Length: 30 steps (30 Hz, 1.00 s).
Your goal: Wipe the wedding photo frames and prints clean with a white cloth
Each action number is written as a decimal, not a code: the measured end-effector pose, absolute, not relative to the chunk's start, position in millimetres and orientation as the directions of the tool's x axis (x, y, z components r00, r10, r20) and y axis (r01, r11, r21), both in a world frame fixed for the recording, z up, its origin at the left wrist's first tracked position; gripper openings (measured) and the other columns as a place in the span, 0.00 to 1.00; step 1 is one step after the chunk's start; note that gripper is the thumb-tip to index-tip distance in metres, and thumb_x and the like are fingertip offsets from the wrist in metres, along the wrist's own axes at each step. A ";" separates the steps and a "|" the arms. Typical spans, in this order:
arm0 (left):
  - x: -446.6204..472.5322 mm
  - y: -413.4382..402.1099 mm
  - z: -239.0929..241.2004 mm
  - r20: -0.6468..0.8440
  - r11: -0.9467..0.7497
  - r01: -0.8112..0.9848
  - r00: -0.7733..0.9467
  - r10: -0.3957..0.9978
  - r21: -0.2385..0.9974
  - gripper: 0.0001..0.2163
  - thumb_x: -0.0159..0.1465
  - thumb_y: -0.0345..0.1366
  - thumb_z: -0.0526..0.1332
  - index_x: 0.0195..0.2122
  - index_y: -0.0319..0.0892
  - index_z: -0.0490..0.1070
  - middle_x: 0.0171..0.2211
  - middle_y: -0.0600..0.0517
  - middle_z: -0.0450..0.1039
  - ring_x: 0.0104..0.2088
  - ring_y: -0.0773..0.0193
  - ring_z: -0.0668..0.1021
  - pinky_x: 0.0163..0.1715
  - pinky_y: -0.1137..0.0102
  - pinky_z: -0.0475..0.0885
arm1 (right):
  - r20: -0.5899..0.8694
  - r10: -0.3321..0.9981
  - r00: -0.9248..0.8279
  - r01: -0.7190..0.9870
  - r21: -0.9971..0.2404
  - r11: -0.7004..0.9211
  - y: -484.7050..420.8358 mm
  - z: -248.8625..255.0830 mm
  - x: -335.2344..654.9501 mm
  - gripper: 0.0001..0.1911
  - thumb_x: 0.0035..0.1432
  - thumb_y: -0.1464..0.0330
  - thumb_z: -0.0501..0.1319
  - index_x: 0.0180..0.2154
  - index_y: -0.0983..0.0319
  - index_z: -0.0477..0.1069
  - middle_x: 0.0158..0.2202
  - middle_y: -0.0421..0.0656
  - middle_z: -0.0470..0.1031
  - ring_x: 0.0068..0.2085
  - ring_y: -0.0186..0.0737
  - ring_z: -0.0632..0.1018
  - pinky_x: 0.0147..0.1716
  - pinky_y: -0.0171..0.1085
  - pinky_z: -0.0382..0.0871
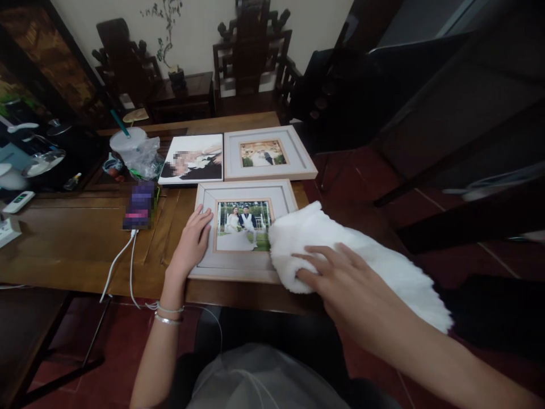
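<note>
While left hand [196, 238] lay open on the wedding photo frame [244, 226], right hand [343, 278] gripped fluffy cloth [304, 227].
Seemed mid-wipe; couldn't tell if the back frame [264, 153] was done.

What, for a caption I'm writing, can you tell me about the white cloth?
The cloth is white, thick and fluffy, with a soft, plush look and no visible pattern. One end is bunched and rounded under the right hand, covering the lower right corner of the nearest frame. The rest trails loosely rightward beside the forearm, apparently past the edge of the table.
</note>
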<state>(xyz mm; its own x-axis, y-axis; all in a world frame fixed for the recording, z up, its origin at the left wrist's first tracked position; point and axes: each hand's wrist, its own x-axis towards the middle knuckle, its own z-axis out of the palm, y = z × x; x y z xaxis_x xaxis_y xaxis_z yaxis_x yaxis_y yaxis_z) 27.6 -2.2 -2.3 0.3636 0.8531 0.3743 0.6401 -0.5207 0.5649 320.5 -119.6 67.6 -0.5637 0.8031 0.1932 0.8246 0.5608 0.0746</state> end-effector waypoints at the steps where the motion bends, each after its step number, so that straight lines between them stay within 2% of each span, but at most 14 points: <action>1: 27.6 -2.0 -2.2 0.371 -0.522 0.641 0.369 0.852 0.562 0.16 0.70 0.31 0.52 0.56 0.37 0.70 0.58 0.40 0.70 0.67 0.53 0.62 0.64 0.47 0.60 | 0.179 0.814 -0.553 0.833 0.097 0.545 -112.4 66.6 319.8 0.23 0.42 0.83 0.53 0.38 0.59 0.76 0.46 0.49 0.79 0.51 0.55 0.74 0.49 0.55 0.65; 6: 26.8 -1.8 -2.1 0.366 -0.531 0.647 0.386 0.847 0.547 0.17 0.70 0.31 0.52 0.57 0.38 0.69 0.59 0.40 0.70 0.67 0.52 0.61 0.64 0.47 0.60 | 0.137 0.882 -0.450 0.891 0.138 0.433 -49.9 50.7 318.4 0.22 0.48 0.83 0.52 0.42 0.64 0.76 0.48 0.54 0.77 0.54 0.59 0.72 0.51 0.55 0.65; 11: 26.7 -2.1 -3.0 0.386 -0.534 0.641 0.372 0.844 0.551 0.16 0.69 0.30 0.52 0.57 0.38 0.70 0.58 0.41 0.70 0.66 0.53 0.62 0.63 0.47 0.61 | 0.235 0.917 -0.324 0.946 0.088 0.311 7.9 44.1 305.2 0.27 0.51 0.85 0.48 0.50 0.66 0.72 0.58 0.56 0.70 0.60 0.60 0.66 0.55 0.60 0.61; 14: 26.8 -1.9 -3.4 0.394 -0.528 0.636 0.355 0.848 0.563 0.16 0.69 0.29 0.53 0.56 0.38 0.70 0.58 0.41 0.70 0.66 0.54 0.63 0.63 0.47 0.61 | 0.301 0.855 -0.423 0.905 0.097 0.414 26.8 51.7 274.0 0.24 0.56 0.84 0.48 0.50 0.66 0.71 0.63 0.54 0.64 0.64 0.59 0.61 0.60 0.62 0.55; 16: 26.5 -1.5 -3.7 0.398 -0.528 0.632 0.350 0.848 0.568 0.17 0.69 0.28 0.52 0.56 0.40 0.71 0.58 0.42 0.70 0.66 0.54 0.63 0.64 0.47 0.60 | 0.282 0.792 -0.541 0.840 0.134 0.526 35.0 56.0 248.6 0.23 0.59 0.83 0.48 0.50 0.66 0.71 0.64 0.53 0.63 0.65 0.58 0.59 0.63 0.61 0.50; 18: 25.9 -1.1 -4.3 0.406 -0.535 0.620 0.351 0.844 0.575 0.18 0.69 0.27 0.50 0.55 0.42 0.71 0.58 0.43 0.71 0.66 0.55 0.63 0.64 0.46 0.60 | 0.231 0.754 -0.614 0.789 0.144 0.598 40.6 56.6 226.8 0.21 0.61 0.81 0.48 0.50 0.66 0.72 0.63 0.53 0.65 0.66 0.57 0.58 0.64 0.59 0.48; 21: 25.0 -0.5 -5.9 0.416 -0.541 0.597 0.349 0.840 0.592 0.19 0.68 0.25 0.48 0.55 0.43 0.71 0.58 0.45 0.71 0.66 0.57 0.63 0.64 0.46 0.60 | 0.156 0.767 -0.623 0.782 0.134 0.608 43.5 52.8 212.1 0.19 0.63 0.79 0.49 0.49 0.66 0.73 0.58 0.53 0.71 0.64 0.55 0.62 0.63 0.58 0.49; 30: 25.2 -1.2 -8.1 0.419 -0.534 0.573 0.333 0.845 0.621 0.20 0.67 0.23 0.48 0.55 0.43 0.71 0.59 0.45 0.70 0.66 0.57 0.62 0.64 0.46 0.59 | 0.095 0.894 -0.437 0.884 0.226 0.408 34.2 54.9 298.0 0.21 0.56 0.84 0.51 0.41 0.62 0.77 0.42 0.50 0.79 0.50 0.52 0.73 0.57 0.55 0.55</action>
<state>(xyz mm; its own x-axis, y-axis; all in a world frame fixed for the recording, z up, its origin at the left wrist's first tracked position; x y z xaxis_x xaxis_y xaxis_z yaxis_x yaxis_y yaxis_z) 25.2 -1.2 -8.1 0.3330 0.8445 0.4194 0.5731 -0.5345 0.6212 298.0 34.2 54.9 -0.4373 0.8943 0.0951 0.8845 0.4085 0.2255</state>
